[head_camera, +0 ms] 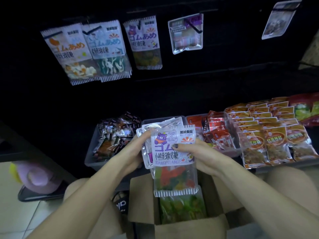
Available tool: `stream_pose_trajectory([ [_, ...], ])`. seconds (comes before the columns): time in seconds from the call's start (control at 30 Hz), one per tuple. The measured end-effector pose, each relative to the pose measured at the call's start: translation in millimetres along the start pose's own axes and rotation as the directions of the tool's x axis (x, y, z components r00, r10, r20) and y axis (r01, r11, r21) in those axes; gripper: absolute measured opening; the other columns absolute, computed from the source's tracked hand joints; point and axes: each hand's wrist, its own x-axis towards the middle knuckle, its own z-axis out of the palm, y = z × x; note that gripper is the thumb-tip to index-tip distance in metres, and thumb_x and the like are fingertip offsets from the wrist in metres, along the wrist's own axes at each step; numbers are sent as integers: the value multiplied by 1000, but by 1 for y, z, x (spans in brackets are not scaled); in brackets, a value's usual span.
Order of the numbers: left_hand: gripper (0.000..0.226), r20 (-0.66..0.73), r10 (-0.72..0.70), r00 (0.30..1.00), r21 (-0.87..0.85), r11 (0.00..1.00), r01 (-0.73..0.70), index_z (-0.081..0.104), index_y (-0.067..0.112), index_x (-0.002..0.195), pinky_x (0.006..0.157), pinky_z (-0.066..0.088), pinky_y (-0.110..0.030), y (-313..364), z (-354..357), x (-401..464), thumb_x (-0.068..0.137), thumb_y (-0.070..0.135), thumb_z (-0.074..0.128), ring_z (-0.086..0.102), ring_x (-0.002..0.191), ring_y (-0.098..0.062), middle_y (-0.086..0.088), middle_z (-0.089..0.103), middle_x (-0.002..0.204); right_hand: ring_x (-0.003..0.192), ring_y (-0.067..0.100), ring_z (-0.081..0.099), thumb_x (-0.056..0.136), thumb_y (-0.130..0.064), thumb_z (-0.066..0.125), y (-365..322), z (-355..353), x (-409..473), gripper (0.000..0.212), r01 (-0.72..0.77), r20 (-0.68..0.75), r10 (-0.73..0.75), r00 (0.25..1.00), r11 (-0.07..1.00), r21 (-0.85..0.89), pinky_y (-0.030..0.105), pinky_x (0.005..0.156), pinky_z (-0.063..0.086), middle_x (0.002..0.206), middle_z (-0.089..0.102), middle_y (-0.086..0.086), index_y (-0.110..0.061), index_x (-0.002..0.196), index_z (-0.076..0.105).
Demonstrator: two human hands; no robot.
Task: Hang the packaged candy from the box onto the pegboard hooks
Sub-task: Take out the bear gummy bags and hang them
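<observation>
Both hands hold a stack of candy packets above the open cardboard box (181, 226). The front packet (172, 157) is white with a purple bear and coloured gummies. My left hand (136, 152) grips the stack's left edge. My right hand (198, 152) grips the right side, its thumb lying across the front packet. More green candy packets (183, 209) lie inside the box. On the dark pegboard above hang an orange-print packet (69, 52), a blue-green one (108, 50), a purple bear one (145, 44) and a clear packet (186, 35) on black hooks (195, 26).
Grey bins on the shelf hold dark wrapped snacks (114, 137) and red packets (217, 133); rows of orange packets (269, 131) lie to the right. Another packet (279, 18) hangs at the top right. A purple object (38, 176) sits at the left on the tiled floor.
</observation>
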Motion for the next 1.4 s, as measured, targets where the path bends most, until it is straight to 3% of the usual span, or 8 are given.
stream_pose_trajectory([
  [0.23, 56, -89, 99, 991, -61, 993, -105, 52, 17, 139, 71, 64, -37, 8, -17, 33, 98, 55, 59, 76, 106, -28, -12, 76, 120, 106, 14, 75, 93, -6, 72, -20, 3, 28, 32, 76, -57, -84, 995, 988, -138, 17, 79, 59, 116, 78, 4, -10, 124, 67],
  [0.43, 37, -258, 185, 948, 33, 983, -183, 52, 5, 117, 58, 59, -35, 16, -25, 53, 102, 37, 63, 77, 78, -24, -17, 75, 93, 107, 22, 75, 90, -4, 76, -24, 7, 48, 38, 139, -170, -162, 972, 980, -141, 31, 88, 62, 115, 78, 7, -8, 126, 63],
  [0.6, 34, -254, 124, 959, -95, 984, -152, 60, 15, 124, 89, 62, -53, 18, -32, 69, 103, 42, 60, 78, 98, -30, -15, 78, 110, 106, 23, 75, 90, -9, 76, -30, 7, 63, 34, 150, -256, -166, 952, 986, -78, 41, 94, 58, 112, 79, 5, -9, 123, 67],
  [0.73, 36, -175, 144, 974, -58, 986, -156, 72, 12, 120, 62, 58, -20, 25, -32, 77, 104, 42, 58, 78, 82, -9, -2, 82, 97, 107, 26, 75, 92, -8, 74, -39, 8, 71, 33, 140, -279, -147, 949, 989, -45, 45, 93, 59, 113, 79, 6, -7, 124, 67],
  [0.93, 40, -244, 149, 958, -116, 977, -182, 70, 10, 125, 92, 61, -50, 43, -42, 91, 97, 39, 70, 76, 103, -33, -11, 80, 109, 106, 24, 76, 95, -13, 70, -61, 5, 73, 30, 128, -190, -130, 973, 992, -19, 43, 90, 60, 115, 79, 5, -13, 125, 68],
  [1.03, 62, -323, 141, 936, -163, 966, -202, 69, 15, 124, 96, 58, -56, 46, -47, 96, 81, 57, 81, 75, 106, -34, -10, 78, 114, 108, 27, 75, 95, -12, 70, -67, 1, 77, 34, 125, -201, -123, 972, 992, -1, 49, 93, 60, 117, 78, 8, -11, 129, 66],
  [1.27, 22, -272, 232, 934, -126, 954, -273, 67, 23, 115, 67, 58, -17, 54, -45, 96, 95, 30, 73, 75, 85, 2, 5, 77, 104, 115, 31, 72, 91, -19, 78, -71, -5, 91, 34, 90, -257, -107, 960, 993, -79, 64, 111, 44, 118, 77, 6, -16, 124, 71],
  [1.4, 41, -197, 232, 953, -145, 954, -262, 71, 28, 120, 93, 60, -46, 59, -46, 93, 81, 37, 80, 77, 105, -21, 0, 80, 112, 108, 28, 75, 93, -9, 73, -75, 1, 90, 31, 99, -284, -113, 952, 993, -61, 59, 105, 52, 115, 78, 7, -11, 123, 69],
])
